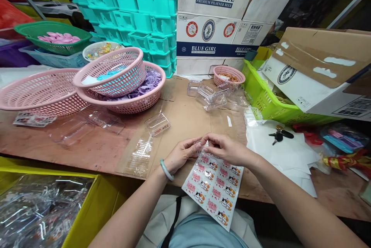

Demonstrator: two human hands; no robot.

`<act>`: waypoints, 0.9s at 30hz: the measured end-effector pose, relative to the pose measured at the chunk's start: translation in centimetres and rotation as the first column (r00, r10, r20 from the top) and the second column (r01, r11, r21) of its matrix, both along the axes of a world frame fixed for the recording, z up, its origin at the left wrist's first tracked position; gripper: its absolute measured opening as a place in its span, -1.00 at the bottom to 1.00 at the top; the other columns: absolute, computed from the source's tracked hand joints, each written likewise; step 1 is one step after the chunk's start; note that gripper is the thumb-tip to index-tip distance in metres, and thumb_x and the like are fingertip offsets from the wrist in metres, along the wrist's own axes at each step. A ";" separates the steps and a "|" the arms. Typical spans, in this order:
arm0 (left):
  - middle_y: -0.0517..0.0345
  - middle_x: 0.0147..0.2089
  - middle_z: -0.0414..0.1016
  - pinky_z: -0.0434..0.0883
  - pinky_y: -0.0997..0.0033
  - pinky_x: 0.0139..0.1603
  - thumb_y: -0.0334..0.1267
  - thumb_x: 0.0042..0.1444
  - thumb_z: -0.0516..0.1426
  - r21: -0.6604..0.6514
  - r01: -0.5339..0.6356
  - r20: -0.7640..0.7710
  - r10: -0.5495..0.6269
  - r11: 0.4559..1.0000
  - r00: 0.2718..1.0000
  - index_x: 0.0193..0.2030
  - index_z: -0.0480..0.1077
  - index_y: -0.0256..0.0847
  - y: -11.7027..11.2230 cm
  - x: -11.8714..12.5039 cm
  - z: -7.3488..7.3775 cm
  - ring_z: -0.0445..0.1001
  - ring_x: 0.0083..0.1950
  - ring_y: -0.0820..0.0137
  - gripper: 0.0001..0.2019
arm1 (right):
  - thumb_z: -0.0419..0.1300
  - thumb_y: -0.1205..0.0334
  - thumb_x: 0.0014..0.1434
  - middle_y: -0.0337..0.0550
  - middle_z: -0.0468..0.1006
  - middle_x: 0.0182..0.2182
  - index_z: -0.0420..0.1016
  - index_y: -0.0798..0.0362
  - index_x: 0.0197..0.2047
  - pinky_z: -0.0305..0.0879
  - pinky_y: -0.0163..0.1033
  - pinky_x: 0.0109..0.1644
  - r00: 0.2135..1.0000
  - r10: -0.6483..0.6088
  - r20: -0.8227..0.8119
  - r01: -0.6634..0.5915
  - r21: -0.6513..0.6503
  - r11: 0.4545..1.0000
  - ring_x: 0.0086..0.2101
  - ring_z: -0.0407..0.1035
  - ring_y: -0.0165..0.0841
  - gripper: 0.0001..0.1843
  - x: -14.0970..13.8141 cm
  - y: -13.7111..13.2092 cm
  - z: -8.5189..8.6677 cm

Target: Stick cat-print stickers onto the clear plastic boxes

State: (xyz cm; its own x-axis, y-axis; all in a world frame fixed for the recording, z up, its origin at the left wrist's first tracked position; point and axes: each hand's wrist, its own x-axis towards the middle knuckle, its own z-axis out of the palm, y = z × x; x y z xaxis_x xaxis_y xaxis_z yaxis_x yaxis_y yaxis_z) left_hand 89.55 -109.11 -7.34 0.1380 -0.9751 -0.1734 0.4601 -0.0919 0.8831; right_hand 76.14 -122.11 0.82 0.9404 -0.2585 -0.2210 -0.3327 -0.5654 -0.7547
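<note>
My left hand (182, 154) and my right hand (227, 148) meet over the near edge of the table, fingers pinched together on a small clear plastic piece (202, 146) at the top of a sticker sheet (214, 186). The sheet carries rows of cat and pink label stickers and hangs off the table edge toward my lap. A pale green bangle (166, 170) sits on my left wrist. A clear plastic case (157, 124) with a pink insert lies on the table, left of and beyond my hands.
Stacked pink baskets (116, 82) hold purple and blue pieces at left. Several clear cases (208, 95) lie near a small pink basket (228, 75). A green crate (263, 97), cardboard boxes (220, 20), keys (279, 135) on white sheets and a yellow bin (95, 205) of plastic surround the work area.
</note>
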 end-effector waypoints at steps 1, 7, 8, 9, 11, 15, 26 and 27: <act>0.00 0.15 0.43 0.36 0.34 0.04 -0.08 0.11 0.19 -0.006 0.003 0.006 -0.003 1.000 1.000 0.16 0.37 -0.12 0.0 0.0 0.1 0.42 0.09 0.26 -0.54 | 0.11 0.06 0.22 -0.40 0.18 -0.58 0.41 0.05 -0.18 0.01 -0.35 -0.47 1.000 0.000 -0.004 0.000 0.022 1.000 -0.54 0.09 -0.49 -0.76 0.0 0.0 0.0; -0.01 0.12 0.44 0.37 0.30 0.02 -0.04 0.08 0.20 -0.021 -0.005 0.023 0.006 1.000 1.000 0.16 0.37 -0.12 0.1 0.0 0.1 0.43 0.07 0.23 -0.50 | 0.11 -0.01 0.22 -0.41 0.12 -0.56 0.35 0.06 -0.12 -0.02 -0.35 -0.49 0.999 0.012 0.034 -0.021 0.286 0.958 -0.55 0.02 -0.51 -0.69 -0.2 -0.6 -0.2; -0.01 0.11 0.46 0.37 0.30 0.01 -0.03 0.07 0.20 -0.020 -0.009 0.025 0.009 1.000 1.000 0.16 0.37 -0.12 0.1 0.0 0.0 0.43 0.06 0.24 -0.49 | 0.12 -0.01 0.22 -0.42 0.11 -0.56 0.34 0.06 -0.11 -0.03 -0.36 -0.50 0.999 0.013 0.047 -0.027 0.319 0.948 -0.55 0.00 -0.51 -0.68 -0.2 -0.6 -0.3; -0.01 0.09 0.47 0.37 0.31 0.00 -0.02 0.06 0.21 -0.016 -0.011 0.028 0.012 1.000 1.000 0.16 0.37 -0.12 0.1 0.0 0.0 0.44 0.04 0.24 -0.48 | 0.12 -0.01 0.22 -0.42 0.10 -0.56 0.33 0.06 -0.11 -0.05 -0.36 -0.50 0.998 0.015 0.056 -0.033 0.339 0.940 -0.54 -0.01 -0.51 -0.68 -0.2 -0.7 -0.3; -0.01 0.06 0.49 0.37 0.32 -0.01 -0.01 0.05 0.21 -0.005 -0.014 0.036 0.014 1.000 0.999 0.16 0.37 -0.13 0.1 0.0 0.0 0.44 0.02 0.25 -0.47 | 0.12 -0.02 0.21 -0.43 0.08 -0.56 0.31 0.05 -0.10 -0.06 -0.36 -0.50 0.998 0.018 0.065 -0.040 0.356 0.934 -0.54 -0.02 -0.51 -0.67 -0.2 -0.8 -0.5; -0.01 0.04 0.49 0.37 0.32 -0.01 -0.01 0.04 0.22 0.006 -0.012 0.032 0.012 1.000 0.999 0.17 0.36 -0.13 0.0 0.0 -0.1 0.45 0.01 0.27 -0.45 | 0.12 -0.03 0.21 -0.45 0.10 -0.57 0.28 0.03 -0.10 -0.05 -0.37 -0.49 0.997 0.033 0.064 -0.054 0.373 0.926 -0.55 -0.02 -0.52 -0.67 -0.1 -0.9 -0.8; 0.01 -0.01 0.51 0.37 0.33 0.00 -0.06 0.06 0.22 0.014 -0.014 -0.011 0.014 1.000 1.000 0.17 0.36 -0.13 0.0 0.0 -0.1 0.46 -0.03 0.32 -0.48 | 0.12 -0.02 0.21 -0.43 0.15 -0.56 0.29 0.04 -0.09 -0.02 -0.37 -0.47 0.996 0.064 0.054 -0.078 0.302 0.950 -0.53 0.03 -0.50 -0.66 0.3 -1.2 -0.9; 0.02 -0.02 0.52 0.37 0.32 0.01 -0.06 0.06 0.22 0.018 -0.018 -0.020 0.018 1.000 1.000 0.17 0.36 -0.13 0.0 0.0 -0.1 0.46 -0.04 0.32 -0.48 | 0.12 -0.02 0.21 -0.43 0.15 -0.56 0.29 0.04 -0.09 -0.02 -0.37 -0.47 0.997 0.063 0.053 -0.076 0.299 0.951 -0.53 0.03 -0.50 -0.67 0.3 -1.2 -0.9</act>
State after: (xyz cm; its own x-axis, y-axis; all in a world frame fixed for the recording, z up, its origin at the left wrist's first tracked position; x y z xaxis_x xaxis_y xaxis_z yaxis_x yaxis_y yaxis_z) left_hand 89.56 -109.11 -7.45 0.1517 -0.9693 -0.1935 0.4795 -0.0991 0.8719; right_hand 76.49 -123.36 -0.07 0.9638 -0.1196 -0.2381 -0.2648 -0.3310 -0.9057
